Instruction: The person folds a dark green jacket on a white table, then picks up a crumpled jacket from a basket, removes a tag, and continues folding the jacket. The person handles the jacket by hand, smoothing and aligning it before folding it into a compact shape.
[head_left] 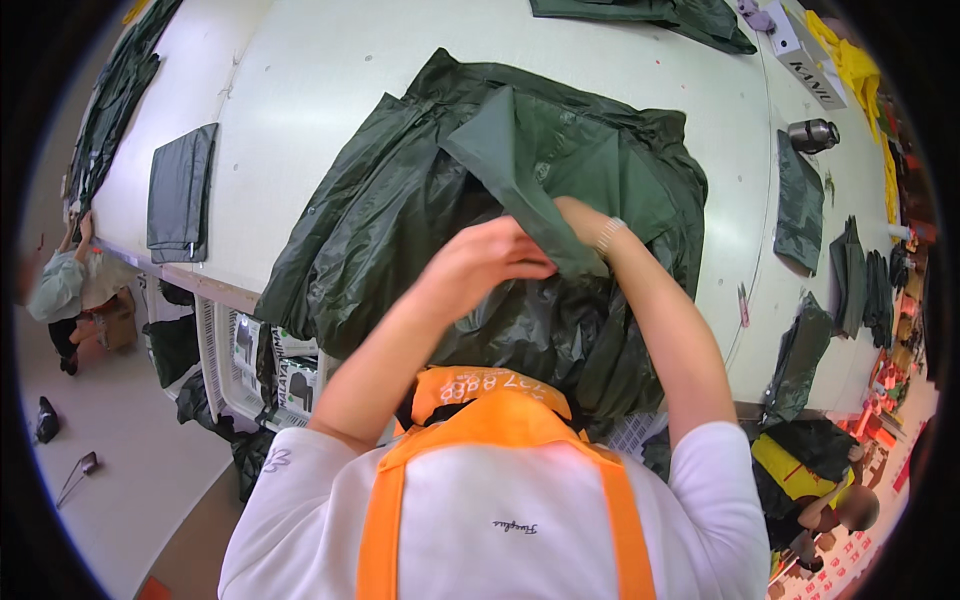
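A large dark green raincoat [420,200] lies spread and crumpled on a white table [300,90] in front of me. My left hand [490,255] is closed on a fold of the raincoat near its middle. My right hand [575,215] reaches across just beyond it and grips the same fold, a bracelet on its wrist. Part of the right hand is hidden behind the raised fabric. A pointed flap [500,140] of the coat stands up above both hands.
A folded dark green garment [180,195] lies at the table's left. More folded green pieces [800,205] and a metal flask [812,134] sit at the right. White crates [240,360] stand under the table. One person sits at far left [60,290], another at lower right [820,490].
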